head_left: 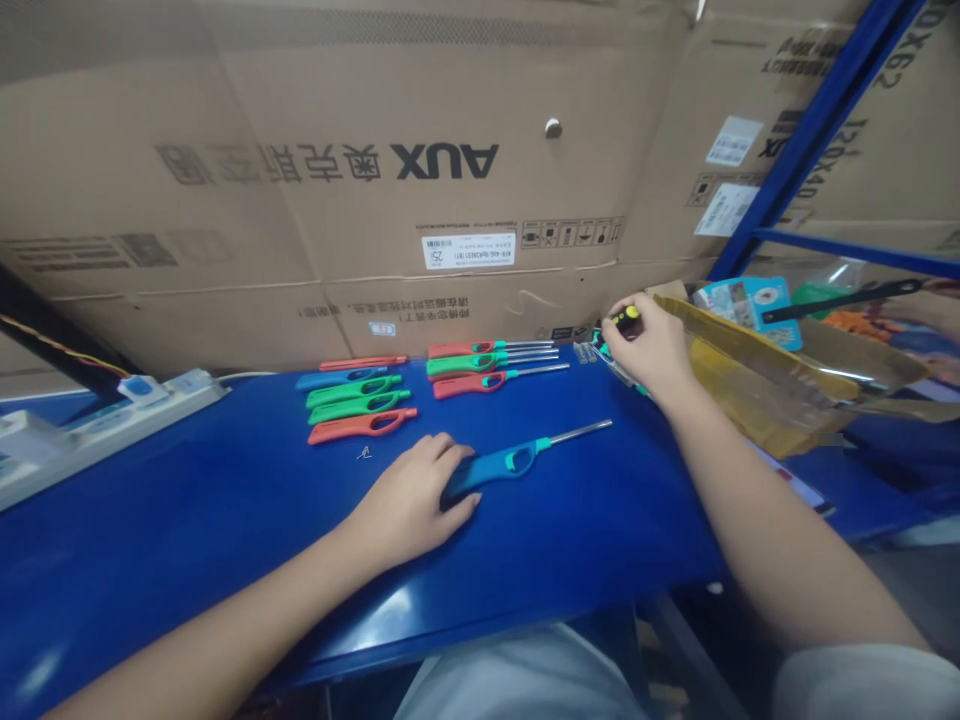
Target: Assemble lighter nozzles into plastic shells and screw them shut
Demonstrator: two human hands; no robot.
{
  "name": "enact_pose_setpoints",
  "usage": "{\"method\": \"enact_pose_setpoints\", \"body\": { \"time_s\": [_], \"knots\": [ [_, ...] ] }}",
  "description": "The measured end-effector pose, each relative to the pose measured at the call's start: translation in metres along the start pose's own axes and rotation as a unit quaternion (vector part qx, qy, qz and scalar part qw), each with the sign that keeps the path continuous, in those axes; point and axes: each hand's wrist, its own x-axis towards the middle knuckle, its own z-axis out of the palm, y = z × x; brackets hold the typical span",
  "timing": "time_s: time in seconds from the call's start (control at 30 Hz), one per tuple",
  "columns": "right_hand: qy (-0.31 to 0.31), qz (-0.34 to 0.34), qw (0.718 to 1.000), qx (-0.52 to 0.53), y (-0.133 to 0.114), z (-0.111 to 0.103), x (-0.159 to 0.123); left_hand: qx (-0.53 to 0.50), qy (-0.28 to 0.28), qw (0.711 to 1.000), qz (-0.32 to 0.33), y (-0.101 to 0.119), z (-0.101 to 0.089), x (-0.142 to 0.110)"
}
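Observation:
My left hand lies curled over the grip of a blue utility lighter with a teal collar and a steel nozzle, which sits flat on the blue bench top. My right hand pinches a small screwdriver with a yellow and black handle. Its tip is hidden behind my fingers, near a green-and-teal lighter and small metal parts. Several red, green and blue lighters lie in a row left of centre, with several more farther back.
A white power strip runs along the bench's left side. Cardboard boxes form a wall behind. A yellow padded envelope and a black rod lie at right, beside a blue steel rack upright.

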Motion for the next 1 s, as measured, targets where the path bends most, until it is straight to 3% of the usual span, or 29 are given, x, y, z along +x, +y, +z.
{"method": "enact_pose_setpoints", "body": {
  "time_s": [0.23, 0.37, 0.57, 0.77, 1.0],
  "knots": [
    [-0.194, -0.085, 0.974, -0.086, 0.021, 0.03, -0.014, -0.055, 0.013, 0.998, 0.02, -0.01, 0.007, 0.005],
    [-0.271, -0.065, 0.953, -0.121, 0.032, 0.041, -0.022, -0.074, 0.017, 0.997, 0.025, -0.014, 0.008, 0.007],
    [-0.367, -0.028, 0.91, -0.19, 0.044, 0.031, -0.021, -0.087, 0.02, 0.995, 0.031, -0.031, -0.004, 0.012],
    [-0.38, -0.018, 0.895, -0.233, 0.046, 0.025, -0.015, -0.048, 0.068, 0.996, 0.02, -0.052, -0.028, 0.029],
    [-0.28, 0.002, 0.931, -0.235, 0.03, 0.027, -0.015, 0.052, 0.105, 0.992, 0.04, -0.066, -0.028, 0.073]
  ]
}}
